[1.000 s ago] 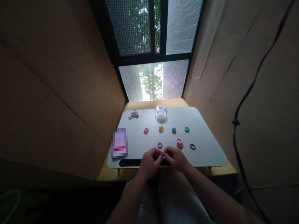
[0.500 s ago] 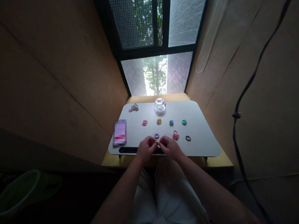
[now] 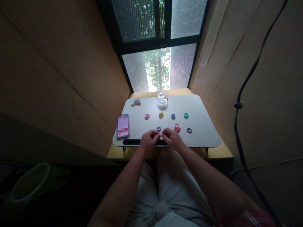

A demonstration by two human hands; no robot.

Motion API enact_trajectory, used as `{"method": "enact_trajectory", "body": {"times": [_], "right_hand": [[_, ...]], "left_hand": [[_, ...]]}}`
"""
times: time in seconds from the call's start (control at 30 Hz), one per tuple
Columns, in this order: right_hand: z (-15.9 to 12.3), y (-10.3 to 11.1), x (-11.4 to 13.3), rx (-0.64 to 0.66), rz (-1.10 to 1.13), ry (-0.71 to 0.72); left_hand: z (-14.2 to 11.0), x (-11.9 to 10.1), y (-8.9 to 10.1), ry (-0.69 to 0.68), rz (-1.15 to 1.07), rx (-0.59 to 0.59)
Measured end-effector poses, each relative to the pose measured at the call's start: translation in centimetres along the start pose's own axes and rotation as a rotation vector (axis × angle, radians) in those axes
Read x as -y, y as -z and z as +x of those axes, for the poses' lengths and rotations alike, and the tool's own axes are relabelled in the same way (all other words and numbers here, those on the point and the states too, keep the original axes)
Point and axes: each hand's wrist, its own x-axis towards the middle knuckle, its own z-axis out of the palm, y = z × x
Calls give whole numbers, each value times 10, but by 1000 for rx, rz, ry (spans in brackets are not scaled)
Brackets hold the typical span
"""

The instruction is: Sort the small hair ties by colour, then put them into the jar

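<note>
My left hand point(image 3: 148, 140) and my right hand point(image 3: 172, 138) meet at the near edge of a small white table point(image 3: 203, 132). Both pinch a tiny yellow band point(image 3: 160, 135) between their fingertips. Small coloured elastic bands lie in separate little piles on the table: purple point(image 3: 158, 128), red point(image 3: 177, 128) and dark point(image 3: 189, 130) in the near row, pink point(image 3: 147, 116), yellow point(image 3: 161, 115), blue point(image 3: 173, 116) and green point(image 3: 186, 115) in the row behind. A mixed heap of bands point(image 3: 136, 102) sits at the far left corner.
A clear round container point(image 3: 162, 99) stands at the table's far edge. A small purple card point(image 3: 123, 126) lies at the near left. Brown board walls close in on both sides, a window is ahead, a black cable point(image 3: 239, 104) hangs at right, and a green tub point(image 3: 30, 183) sits low left.
The view has tilted, so the table sits higher in the picture. My hands stay together pinching the small band at the table's near edge.
</note>
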Motion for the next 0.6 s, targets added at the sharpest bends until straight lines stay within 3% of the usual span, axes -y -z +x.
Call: {"method": "enact_trajectory", "body": {"times": [0.23,0.6], "right_hand": [[-1,0,1,-2,5,-23],[-2,1,1,47,24,-13]], "left_hand": [[-1,4,-1,-1,58,-26],[-3,-10,-3,-22,72,-61]]}}
